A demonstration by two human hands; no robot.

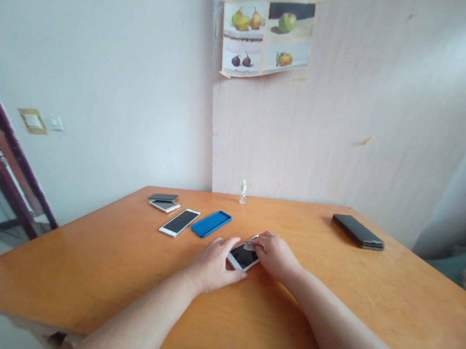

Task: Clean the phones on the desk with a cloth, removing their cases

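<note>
A white-framed smartphone with a dark screen lies on the wooden table in front of me. My left hand grips it along its left and near edges, thumb and fingers apart around the frame. Over the phone's far right part, my right hand pinches a small whitish piece of cloth or tissue against the screen. The fingers hide that end of the phone and part of the piece. Just beyond my left hand lies an empty blue phone case, with another white smartphone beside it.
At the table's far left, a dark phone rests partly over a white one. A small clear bottle stands near the back edge. Far right lies a thick black wallet-like case. A wall borders the table behind.
</note>
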